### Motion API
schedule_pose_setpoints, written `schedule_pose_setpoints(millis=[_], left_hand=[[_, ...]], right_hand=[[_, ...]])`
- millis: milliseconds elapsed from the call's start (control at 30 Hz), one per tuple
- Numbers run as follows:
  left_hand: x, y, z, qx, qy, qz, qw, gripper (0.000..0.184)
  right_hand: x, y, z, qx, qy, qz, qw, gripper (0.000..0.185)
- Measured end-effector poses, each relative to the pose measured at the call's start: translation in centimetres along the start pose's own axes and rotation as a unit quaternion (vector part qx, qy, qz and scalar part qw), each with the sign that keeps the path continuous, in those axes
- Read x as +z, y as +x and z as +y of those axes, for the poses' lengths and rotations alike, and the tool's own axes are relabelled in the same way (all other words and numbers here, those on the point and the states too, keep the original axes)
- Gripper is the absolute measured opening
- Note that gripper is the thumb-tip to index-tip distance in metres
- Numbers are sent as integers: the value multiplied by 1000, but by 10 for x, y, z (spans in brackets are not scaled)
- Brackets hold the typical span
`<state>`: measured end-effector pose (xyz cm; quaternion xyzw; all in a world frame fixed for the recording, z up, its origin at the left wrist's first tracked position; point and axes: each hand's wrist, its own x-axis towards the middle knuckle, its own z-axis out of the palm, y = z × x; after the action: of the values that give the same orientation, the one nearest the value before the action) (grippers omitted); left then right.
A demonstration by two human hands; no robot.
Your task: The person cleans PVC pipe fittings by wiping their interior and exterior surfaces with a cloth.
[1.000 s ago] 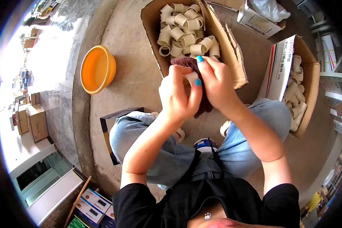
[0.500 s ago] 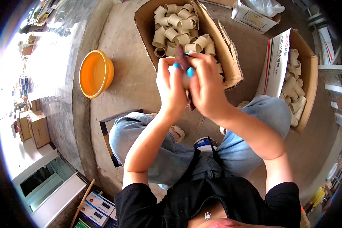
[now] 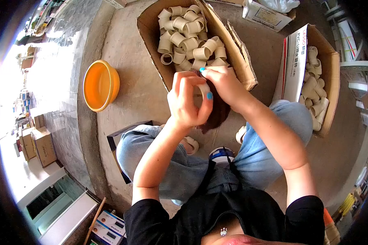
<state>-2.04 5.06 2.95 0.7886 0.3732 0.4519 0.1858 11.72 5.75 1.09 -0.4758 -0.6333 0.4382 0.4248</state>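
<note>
Just by the carton edge (image 3: 221, 32), left hand (image 3: 185, 100) pinches pale fitting (image 3: 204, 87), right hand (image 3: 225, 85) grips brown cloth (image 3: 217, 113)

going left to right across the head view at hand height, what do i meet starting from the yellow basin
Yellow basin → left hand → brown cloth → right hand → printed box

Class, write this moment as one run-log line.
left hand: pale piece | right hand: brown cloth | ahead: carton of fittings | floor, left: basin
</note>
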Motion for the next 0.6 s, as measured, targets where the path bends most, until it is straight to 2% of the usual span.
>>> schedule_pose_setpoints(millis=[67, 100, 133, 200, 233, 300, 333, 367, 433, 467, 600], left_hand=[[-2, -3, -10, 95, 4, -39, 995, 28], [-5, -2, -12, 113, 3, -28, 993, 28], [-6, 0, -12, 130, 1, -17, 991, 28], [-11, 2, -13, 172, 40, 20, 984, 34], [-9, -2, -18, 154, 31, 60, 986, 49], [-10, 2, -20, 109, 56, 95, 988, 67], [-8, 0, -23, 71, 35, 81, 994, 76], [-11, -2, -22, 16, 14, 12, 1000, 81], [-12, -1, -10, -39, 89, -81, 992, 88], [-9, -3, -10, -31, 60, -83, 994, 93], [-8, -2, -1, -166, -192, -107, 961, 89]], right_hand=[[2, -2, 0, 79, 68, -10, 994, 20], [3, -2, -6, 117, 102, -17, 988, 20], [6, -3, -15, 167, 109, 28, 979, 21], [6, -6, -32, 123, 62, 74, 988, 23], [6, -7, -36, 102, 50, 94, 989, 22], [0, -7, -46, 40, 27, 127, 991, 17], [-3, -7, -50, 9, 15, 143, 990, 15], [-6, -6, -53, -47, -15, 169, 984, 13], [-15, -3, -56, -158, -77, 219, 960, 8], [-20, -4, -55, -185, -99, 202, 957, 8], [-29, 3, -44, -393, -183, 164, 886, 18]])
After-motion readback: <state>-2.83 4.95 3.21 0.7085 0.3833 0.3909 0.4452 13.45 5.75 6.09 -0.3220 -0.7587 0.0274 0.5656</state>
